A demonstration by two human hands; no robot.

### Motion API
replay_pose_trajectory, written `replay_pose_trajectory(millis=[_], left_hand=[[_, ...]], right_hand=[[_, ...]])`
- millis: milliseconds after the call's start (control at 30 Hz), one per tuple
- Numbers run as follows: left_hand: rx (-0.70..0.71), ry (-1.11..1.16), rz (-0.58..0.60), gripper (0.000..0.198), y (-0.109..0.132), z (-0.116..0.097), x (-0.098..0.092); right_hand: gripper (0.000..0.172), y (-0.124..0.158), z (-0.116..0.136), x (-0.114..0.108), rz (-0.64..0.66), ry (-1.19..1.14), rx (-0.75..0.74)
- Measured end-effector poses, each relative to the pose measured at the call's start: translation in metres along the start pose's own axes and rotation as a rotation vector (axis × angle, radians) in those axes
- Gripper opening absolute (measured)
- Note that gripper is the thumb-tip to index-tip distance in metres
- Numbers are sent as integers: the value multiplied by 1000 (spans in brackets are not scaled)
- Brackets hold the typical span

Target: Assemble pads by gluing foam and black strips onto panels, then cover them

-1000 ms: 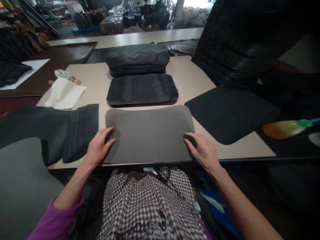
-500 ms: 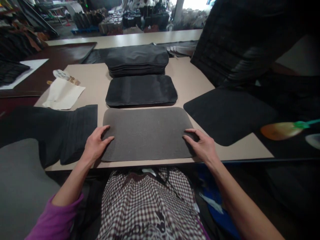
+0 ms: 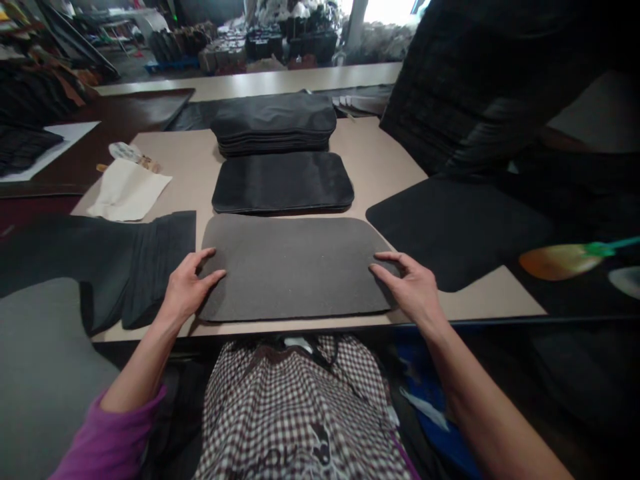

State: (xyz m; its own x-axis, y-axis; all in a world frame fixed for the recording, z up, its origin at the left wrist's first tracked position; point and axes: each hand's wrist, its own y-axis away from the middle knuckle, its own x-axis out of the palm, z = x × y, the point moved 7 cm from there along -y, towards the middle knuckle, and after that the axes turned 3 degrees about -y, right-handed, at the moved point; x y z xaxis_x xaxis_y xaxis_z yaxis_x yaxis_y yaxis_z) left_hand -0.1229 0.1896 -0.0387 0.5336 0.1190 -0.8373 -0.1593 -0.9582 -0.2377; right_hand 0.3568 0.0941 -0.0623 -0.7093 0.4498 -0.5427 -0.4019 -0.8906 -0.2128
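A grey rounded-corner panel [image 3: 295, 267] lies lengthwise at the table's front edge, held at both short ends. My left hand [image 3: 186, 288] grips its left end, thumb and forefinger on the top face and the other fingers out of sight. At the opposite end my right hand [image 3: 416, 285] holds it the same way. Its front edge shows a thin dark line and looks slightly raised. Just beyond it rests a small stack of black rounded panels [image 3: 283, 181], with a taller black stack [image 3: 275, 120] behind.
Black sheets [image 3: 160, 267] are fanned out at the left, near a cream cloth [image 3: 131, 190]. On the right lie a black panel [image 3: 450, 230], a large dark stack [image 3: 475, 87] and an orange bottle-like item [image 3: 557, 261]. Tan board [image 3: 495, 293] covers the tabletop.
The grey panel looks slightly wider and nearer, its front edge a little lifted. Both hands have moved slightly outward with its ends.
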Motion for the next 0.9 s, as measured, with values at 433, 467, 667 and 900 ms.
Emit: replay_pose_trajectory(millis=[433,467,667,900], left_hand=[[78,-45,-16,47,7,-4,9],[82,-41,-19,47,7,-5,8],[81,-48,-24,47,6,-7,7],[93,-45,6,49,11,-14,15]], right_hand=[[34,10,0,6,29,98,-70],[34,10,0,5,24,98,-69],[35,11,-4,5,28,146,-94],[43,24,23,16,-18,472,-523]])
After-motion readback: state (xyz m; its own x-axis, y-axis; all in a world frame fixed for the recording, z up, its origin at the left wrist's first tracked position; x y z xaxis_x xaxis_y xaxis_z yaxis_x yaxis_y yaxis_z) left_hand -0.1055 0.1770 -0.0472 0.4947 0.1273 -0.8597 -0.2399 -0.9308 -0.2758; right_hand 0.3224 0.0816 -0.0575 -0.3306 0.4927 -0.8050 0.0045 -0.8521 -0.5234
